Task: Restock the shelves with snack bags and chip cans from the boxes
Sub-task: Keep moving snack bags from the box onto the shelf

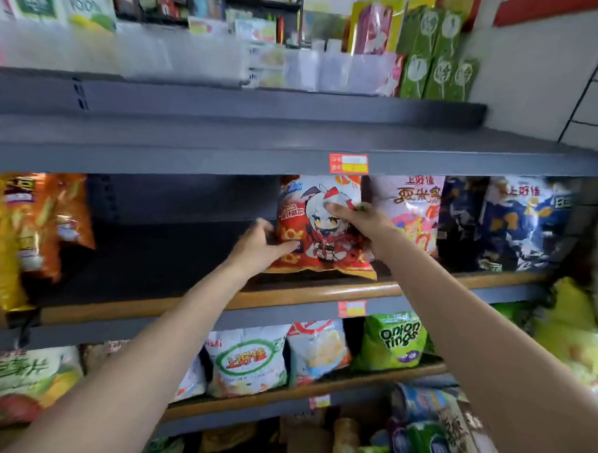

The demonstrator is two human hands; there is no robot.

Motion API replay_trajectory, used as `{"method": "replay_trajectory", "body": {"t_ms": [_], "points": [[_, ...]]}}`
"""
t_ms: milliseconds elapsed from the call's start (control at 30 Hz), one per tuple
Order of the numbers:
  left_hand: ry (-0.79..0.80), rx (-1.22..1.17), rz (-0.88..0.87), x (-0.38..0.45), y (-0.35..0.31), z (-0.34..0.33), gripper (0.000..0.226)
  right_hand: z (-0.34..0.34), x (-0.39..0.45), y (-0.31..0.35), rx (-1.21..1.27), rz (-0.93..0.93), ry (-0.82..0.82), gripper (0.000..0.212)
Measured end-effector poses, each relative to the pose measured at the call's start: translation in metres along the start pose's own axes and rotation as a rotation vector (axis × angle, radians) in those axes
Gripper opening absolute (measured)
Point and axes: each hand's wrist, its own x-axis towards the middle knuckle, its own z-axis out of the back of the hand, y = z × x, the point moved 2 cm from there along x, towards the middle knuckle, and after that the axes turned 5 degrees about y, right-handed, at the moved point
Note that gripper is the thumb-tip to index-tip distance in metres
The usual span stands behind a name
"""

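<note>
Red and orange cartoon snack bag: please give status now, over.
Both hands, left hand and right hand, grip the red and orange cartoon snack bag. Bag upright on wood-edged middle shelf. Pink-white snack bag touches its right side.

Light was soft and even, dim under the shelf (293,157). The top row was blurred, and edges bent from the wide lens.

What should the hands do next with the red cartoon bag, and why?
Probably let go of it. The red bag already stands upright on the shelf, next to the pink bag. The left hand holds its lower left edge and the right hand pinches its upper right side. Dark space to its left looks free for more bags.
</note>
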Motion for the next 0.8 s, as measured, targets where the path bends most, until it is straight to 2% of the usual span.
{"method": "replay_trajectory", "body": {"t_ms": [67,133,233,267,433,567,667,800], "points": [[-0.085,0.036,0.044,0.026,0.004,-0.014,0.044,-0.005,0.030,-0.004,-0.073,0.032,0.029,0.055],[-0.174,0.085,0.090,0.049,0.008,-0.022,0.046,-0.012,0.060,-0.015,-0.187,0.085,0.031,0.062],[-0.232,0.098,0.083,0.078,0.012,-0.035,0.052,-0.010,0.088,-0.030,-0.449,0.100,-0.014,0.055],[-0.242,0.111,0.071,0.086,0.013,-0.039,0.053,-0.007,0.092,-0.031,-0.470,0.103,-0.034,0.052],[-0.273,0.044,0.059,0.116,0.019,-0.060,0.062,-0.008,0.111,-0.036,-0.329,0.118,-0.020,0.050],[-0.182,0.014,0.058,0.137,0.018,-0.069,0.073,-0.021,0.119,-0.036,-0.192,0.023,-0.014,0.061],[-0.166,0.164,-0.001,0.146,0.012,-0.070,0.077,-0.029,0.124,-0.039,-0.134,0.004,-0.073,0.060],[-0.133,0.321,-0.005,0.141,0.016,-0.071,0.080,-0.031,0.121,-0.046,-0.187,0.018,-0.127,0.043]]}}
